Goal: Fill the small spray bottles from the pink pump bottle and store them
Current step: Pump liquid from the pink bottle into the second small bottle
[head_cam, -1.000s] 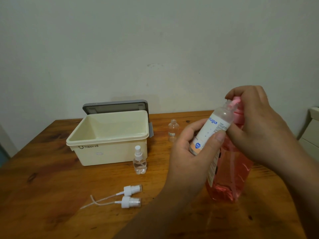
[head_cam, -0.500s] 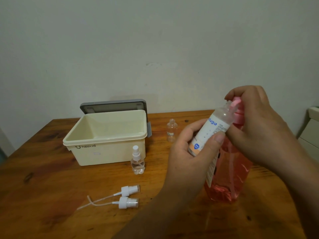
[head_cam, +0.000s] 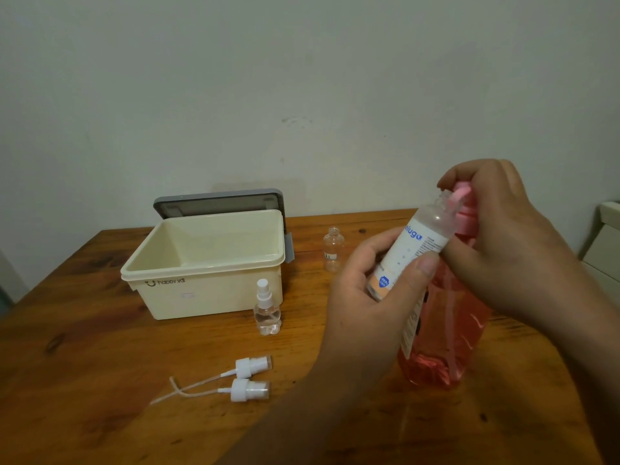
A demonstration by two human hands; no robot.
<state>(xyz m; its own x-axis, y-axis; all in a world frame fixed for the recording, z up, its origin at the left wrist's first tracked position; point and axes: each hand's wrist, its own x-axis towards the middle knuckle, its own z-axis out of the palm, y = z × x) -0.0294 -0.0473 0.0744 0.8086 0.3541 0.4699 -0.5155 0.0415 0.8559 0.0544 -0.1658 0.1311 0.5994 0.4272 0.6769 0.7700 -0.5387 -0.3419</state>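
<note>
My left hand (head_cam: 365, 297) grips a small white-labelled bottle (head_cam: 414, 246), tilted with its open neck up against the pink spout. The pink pump bottle (head_cam: 446, 333) stands on the table at the right. My right hand (head_cam: 503, 236) curls over its pump head (head_cam: 464, 204). A small capped spray bottle (head_cam: 266, 308) with a little liquid stands in front of the box. An uncapped clear small bottle (head_cam: 332, 248) stands farther back. Two loose white spray caps (head_cam: 251, 377) with tubes lie near the front.
An open cream storage box (head_cam: 204, 293) with a grey lid (head_cam: 218, 203) leaning behind it sits on the wooden table (head_cam: 84, 380) at the left, close to the wall. A pale piece of furniture (head_cam: 607, 236) stands off the table's right edge.
Both hands keep their hold on the small bottle and the pump. The view has shifted slightly, so the box and the other bottles appear a little further left.
</note>
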